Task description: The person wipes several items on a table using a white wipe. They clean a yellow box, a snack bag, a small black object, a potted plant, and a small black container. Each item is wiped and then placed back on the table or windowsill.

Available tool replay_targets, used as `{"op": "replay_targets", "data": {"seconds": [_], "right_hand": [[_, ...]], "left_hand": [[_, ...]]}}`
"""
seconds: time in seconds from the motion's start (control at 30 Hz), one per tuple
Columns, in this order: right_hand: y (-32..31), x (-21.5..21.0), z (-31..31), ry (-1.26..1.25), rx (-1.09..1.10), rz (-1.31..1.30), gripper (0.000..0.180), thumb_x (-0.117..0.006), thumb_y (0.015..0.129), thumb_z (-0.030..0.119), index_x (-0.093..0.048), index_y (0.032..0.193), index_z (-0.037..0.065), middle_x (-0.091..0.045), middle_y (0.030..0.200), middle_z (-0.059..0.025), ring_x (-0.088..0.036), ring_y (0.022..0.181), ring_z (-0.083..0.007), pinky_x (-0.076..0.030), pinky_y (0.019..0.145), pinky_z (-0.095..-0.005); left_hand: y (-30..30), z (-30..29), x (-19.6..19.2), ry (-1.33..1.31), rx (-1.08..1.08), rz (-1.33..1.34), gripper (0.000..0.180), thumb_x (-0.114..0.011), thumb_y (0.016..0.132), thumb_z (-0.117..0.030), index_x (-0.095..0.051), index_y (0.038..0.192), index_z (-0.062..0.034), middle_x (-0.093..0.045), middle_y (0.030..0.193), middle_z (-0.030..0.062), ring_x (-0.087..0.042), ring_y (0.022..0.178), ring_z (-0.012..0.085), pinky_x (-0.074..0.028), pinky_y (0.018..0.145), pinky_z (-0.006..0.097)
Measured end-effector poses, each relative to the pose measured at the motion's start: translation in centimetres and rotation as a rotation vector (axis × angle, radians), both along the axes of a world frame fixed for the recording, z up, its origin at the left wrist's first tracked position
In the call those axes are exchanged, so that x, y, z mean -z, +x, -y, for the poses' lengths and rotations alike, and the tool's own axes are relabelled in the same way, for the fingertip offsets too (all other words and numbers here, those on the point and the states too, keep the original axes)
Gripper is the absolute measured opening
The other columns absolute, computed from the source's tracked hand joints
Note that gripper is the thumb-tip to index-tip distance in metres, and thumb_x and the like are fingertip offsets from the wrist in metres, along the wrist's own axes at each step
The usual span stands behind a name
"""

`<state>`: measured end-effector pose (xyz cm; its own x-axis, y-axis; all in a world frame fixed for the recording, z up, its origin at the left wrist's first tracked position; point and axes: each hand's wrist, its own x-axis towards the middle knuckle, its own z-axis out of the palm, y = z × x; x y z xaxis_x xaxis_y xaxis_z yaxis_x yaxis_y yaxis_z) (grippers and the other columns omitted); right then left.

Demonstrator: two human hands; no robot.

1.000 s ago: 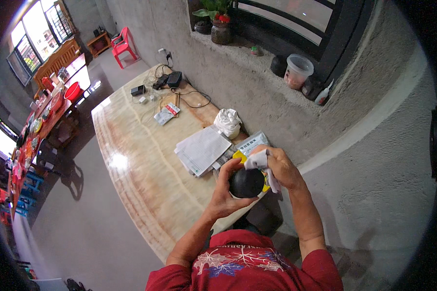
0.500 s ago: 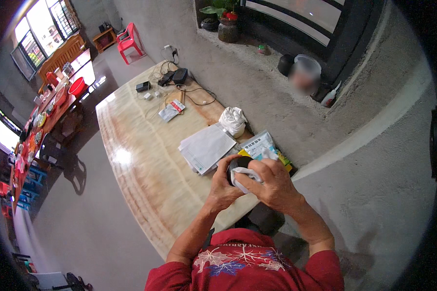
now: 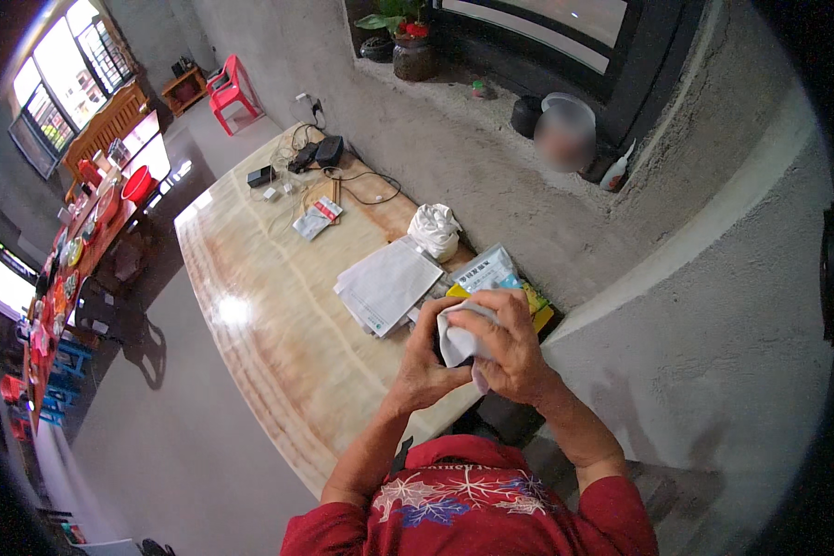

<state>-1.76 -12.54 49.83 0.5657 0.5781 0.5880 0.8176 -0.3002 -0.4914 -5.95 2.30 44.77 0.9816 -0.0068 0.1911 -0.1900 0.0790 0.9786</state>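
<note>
While I am standing at the near end of the long marble-topped table (image 3: 278, 343), I am holding both hands together just above its edge, in front of my chest. My right hand (image 3: 510, 347) is lying on top, fingers curled and pressing a white cloth (image 3: 456, 345) down against something dark that I am cupping from below. My left hand (image 3: 423, 366) is closing around that dark object from the left and underneath; so little of it is showing between palm and cloth that I cannot tell its shape or which way its long axis is running. The cloth is sitting between my two hands, touching both, with the right hand nearer to it and covering most of it, and a corner is hanging down toward my right wrist.

Just beyond my knuckles a yellow-edged packet (image 3: 528, 301) and a pale printed pouch (image 3: 484, 271) are lying on the table, with a stack of white papers (image 3: 386, 283) to their left and a knotted white bag (image 3: 435, 229) behind. Further along, cables and small chargers (image 3: 315, 162) are lying near the wall.
</note>
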Motion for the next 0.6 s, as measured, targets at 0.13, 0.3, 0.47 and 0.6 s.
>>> {"op": "replay_targets", "data": {"seconds": [0.13, 0.3, 0.47, 0.6], "right_hand": [[2.9, 2.3, -0.7, 0.244, 0.076, -0.510, 0.019, -0.045, 0.085, 0.008, -0.055, 0.099, 0.000, -0.053, 0.098, -0.0097, -0.055, 0.087, -0.0160, -0.044, 0.078, -0.0263], [2.2, 3.8, -2.6, 0.678, -0.025, -0.918, 0.024, -0.044, 0.090, 0.016, -0.054, 0.104, -0.001, -0.054, 0.098, -0.0101, -0.052, 0.093, -0.0169, -0.040, 0.082, -0.0277], [-0.5, 5.4, -3.7, 0.375, 0.182, -0.011, 0.041, -0.047, 0.083, 0.020, -0.049, 0.120, 0.004, -0.044, 0.117, -0.0196, -0.040, 0.109, -0.0363, -0.028, 0.094, -0.0478], [-1.6, 5.9, -3.7, 0.301, 0.155, 0.092, 0.038, -0.045, 0.090, 0.024, -0.048, 0.121, 0.002, -0.039, 0.122, -0.0190, -0.038, 0.111, -0.0346, -0.029, 0.096, -0.0446]], "left_hand": [[-0.1, 0.4, -0.1, 0.033, 0.071, 0.053, 0.071, -0.080, 0.058, -0.007, -0.040, 0.117, -0.0082, -0.048, 0.107, 0.0050, -0.046, 0.102, 0.0141, -0.038, 0.088, 0.028], [0.4, 0.2, 0.7, -0.342, 0.057, -0.095, 0.079, -0.081, 0.056, -0.003, -0.039, 0.123, -0.0084, -0.050, 0.112, 0.0042, -0.048, 0.105, 0.0147, -0.040, 0.091, 0.029], [0.7, -0.5, 2.0, -0.675, -0.006, -0.180, 0.075, -0.079, 0.061, -0.007, -0.040, 0.125, -0.0081, -0.049, 0.118, 0.0061, -0.050, 0.106, 0.0188, -0.045, 0.088, 0.033], [1.7, 0.1, 2.1, -0.714, -0.110, -0.136, 0.056, -0.070, 0.073, -0.013, -0.044, 0.122, -0.0073, -0.052, 0.115, 0.0071, -0.052, 0.102, 0.0183, -0.046, 0.087, 0.031]]}}
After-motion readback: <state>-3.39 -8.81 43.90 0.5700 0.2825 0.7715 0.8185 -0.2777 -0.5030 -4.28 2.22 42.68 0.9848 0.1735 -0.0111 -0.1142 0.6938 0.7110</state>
